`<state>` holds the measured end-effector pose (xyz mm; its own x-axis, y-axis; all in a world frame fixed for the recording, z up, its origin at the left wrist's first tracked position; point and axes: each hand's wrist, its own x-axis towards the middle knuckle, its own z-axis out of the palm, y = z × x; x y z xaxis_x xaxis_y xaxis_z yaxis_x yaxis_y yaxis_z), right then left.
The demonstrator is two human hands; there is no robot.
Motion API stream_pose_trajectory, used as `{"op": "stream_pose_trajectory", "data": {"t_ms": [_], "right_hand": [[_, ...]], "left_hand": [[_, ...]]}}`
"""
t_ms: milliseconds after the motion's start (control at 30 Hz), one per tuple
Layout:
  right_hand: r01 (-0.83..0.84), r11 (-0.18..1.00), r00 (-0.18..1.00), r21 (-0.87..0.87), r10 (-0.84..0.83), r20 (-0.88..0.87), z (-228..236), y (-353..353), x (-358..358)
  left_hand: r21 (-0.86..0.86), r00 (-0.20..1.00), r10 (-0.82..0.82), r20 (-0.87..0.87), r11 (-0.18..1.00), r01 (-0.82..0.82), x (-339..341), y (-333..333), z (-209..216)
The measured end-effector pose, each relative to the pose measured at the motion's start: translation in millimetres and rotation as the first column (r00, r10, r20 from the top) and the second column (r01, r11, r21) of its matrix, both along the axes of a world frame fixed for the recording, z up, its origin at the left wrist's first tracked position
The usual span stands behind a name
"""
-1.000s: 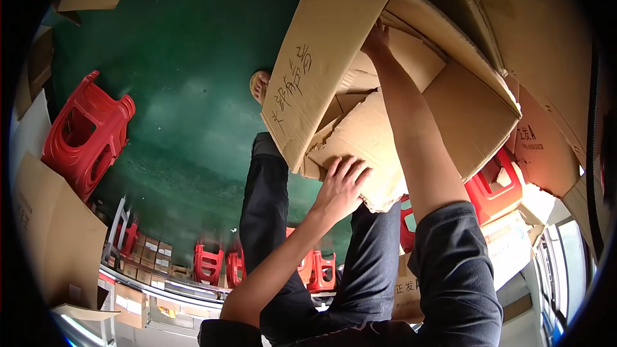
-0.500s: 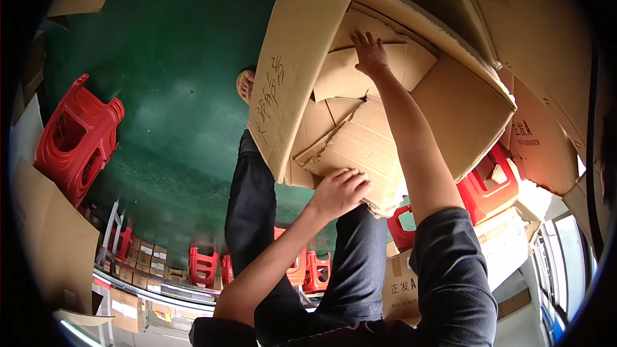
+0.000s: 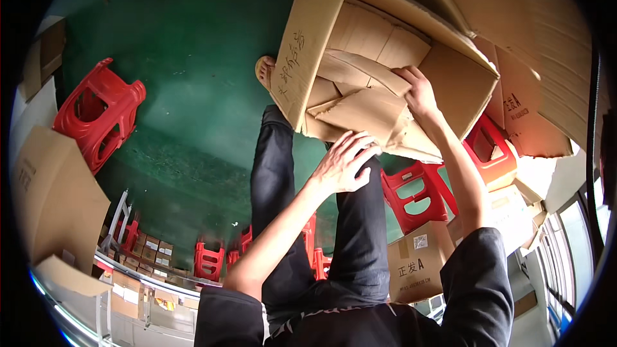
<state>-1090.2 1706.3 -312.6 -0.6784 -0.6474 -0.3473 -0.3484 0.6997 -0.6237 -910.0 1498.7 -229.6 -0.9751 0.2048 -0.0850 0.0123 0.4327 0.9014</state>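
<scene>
A large open cardboard box is seen tilted above the person's dark-trousered legs, its inner flaps folded loosely across one another. The right hand is placed inside the box, with fingers curled over the edge of one flap. The left hand is held spread just below the box, fingertips touching its lower torn edge. A bare foot is visible on the green floor just left of the box. A red plastic stool is tipped over well to the left of the box, and another red stool is found below it, beside a smaller printed carton.
</scene>
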Motion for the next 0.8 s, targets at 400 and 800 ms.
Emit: {"op": "stream_pose_trajectory", "data": {"t_ms": [400, 800], "right_hand": [[-0.666, 0.717, 0.645, -0.206, 0.414, -0.643, 488.8, -199.5, 202.3], [0.581, 0.654, 0.189, -0.485, 0.471, 0.862, 569.4, -478.9, 426.6]], "left_hand": [[0.791, 0.781, 0.183, 0.597, -0.296, -0.535, 192.9, -210.4, 403.4], [0.111, 0.505, 0.86, -0.072, 0.51, -0.853, 548.1, -338.0, 528.9]]}}
